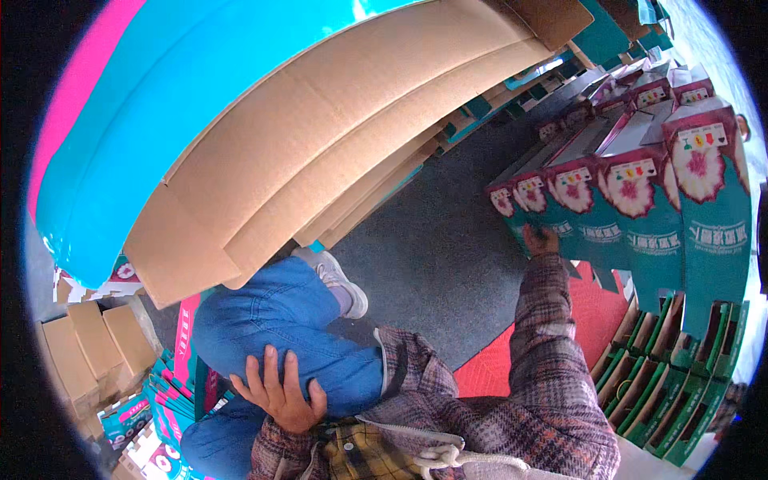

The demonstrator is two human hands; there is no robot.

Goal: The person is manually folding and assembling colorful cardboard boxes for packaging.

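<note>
My left hand (282, 394) lies on my blue-jeaned leg (312, 340), fingers spread and holding nothing. My right arm reaches forward to a row of tall teal cartons with white-and-purple pictures on their upper parts. At the front of one teal carton (560, 220), my right hand (542, 242) has its fingers bent against the panel and looks closed on it; the fingertips are partly hidden. Another carton (708, 184) in the row stands close on the right.
A big brown cardboard piece (336, 120) with a glossy blue face (160, 104) arches over the upper left. Green slotted cartons (664, 384) stack at lower right beside a red mat (500, 356). Brown boxes (96, 344) stand at left on dark flooring (416, 256).
</note>
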